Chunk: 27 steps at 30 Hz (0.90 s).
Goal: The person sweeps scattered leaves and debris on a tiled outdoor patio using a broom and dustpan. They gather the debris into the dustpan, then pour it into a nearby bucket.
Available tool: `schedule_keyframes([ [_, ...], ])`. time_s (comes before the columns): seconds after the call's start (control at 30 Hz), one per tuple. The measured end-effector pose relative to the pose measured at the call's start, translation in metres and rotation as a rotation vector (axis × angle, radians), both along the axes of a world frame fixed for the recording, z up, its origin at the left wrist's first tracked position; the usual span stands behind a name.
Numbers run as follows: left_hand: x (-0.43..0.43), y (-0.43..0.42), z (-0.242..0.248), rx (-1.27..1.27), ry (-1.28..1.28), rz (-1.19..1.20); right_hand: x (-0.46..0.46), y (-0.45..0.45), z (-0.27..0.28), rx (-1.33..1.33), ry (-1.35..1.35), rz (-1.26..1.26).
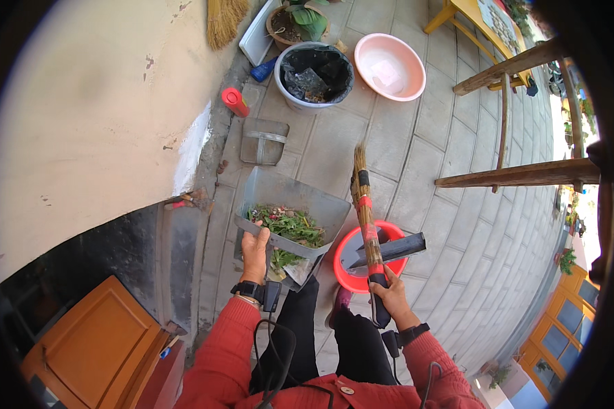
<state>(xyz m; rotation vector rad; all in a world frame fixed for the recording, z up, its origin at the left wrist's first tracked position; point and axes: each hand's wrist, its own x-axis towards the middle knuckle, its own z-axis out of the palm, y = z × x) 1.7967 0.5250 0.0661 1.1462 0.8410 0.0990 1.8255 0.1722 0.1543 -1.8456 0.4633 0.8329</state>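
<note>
My left hand [254, 253] is closed around the metal band of a grey sheet-metal dustpan [304, 186]. Green leaves and plant scraps [291, 225] lie in the dustpan, with a pale scrap [298, 271] nearer my legs. In my right hand [391, 295] is the dark-wrapped handle of a short straw hand broom [364, 204], its bristles pointing away from me. Below the broom stands a red plastic basin [342, 276]. A dark, long, flat-sided piece [401, 249] lies across the basin's rim, partly hidden by the broom.
Beyond the dustpan is a metal lid-like piece with crossed straps [263, 153]. Farther off stand a red canister [235, 102], a lined bin [307, 105], a pink basin [414, 76] and a potted plant [309, 20]. A wooden frame [517, 173] rises at right; a wall [107, 128] borders the left.
</note>
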Motion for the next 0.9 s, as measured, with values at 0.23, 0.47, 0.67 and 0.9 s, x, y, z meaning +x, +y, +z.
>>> schedule_keyframes([
  [0.23,0.060,0.028,0.059,-0.039,-0.175,-0.047,0.059,0.016,-0.025,0.106,-0.190,-0.156],
  [0.47,0.146,0.030,0.084,-0.118,-0.189,-0.119,0.087,0.002,-0.036,0.048,-0.169,-0.135],
  [0.67,0.250,0.031,0.087,-0.265,-0.120,-0.177,0.133,0.011,-0.003,-0.024,-0.098,-0.086],
  [0.9,0.338,0.031,0.061,-0.260,0.005,-0.093,0.145,-0.026,0.112,-0.076,-0.124,0.149],
])
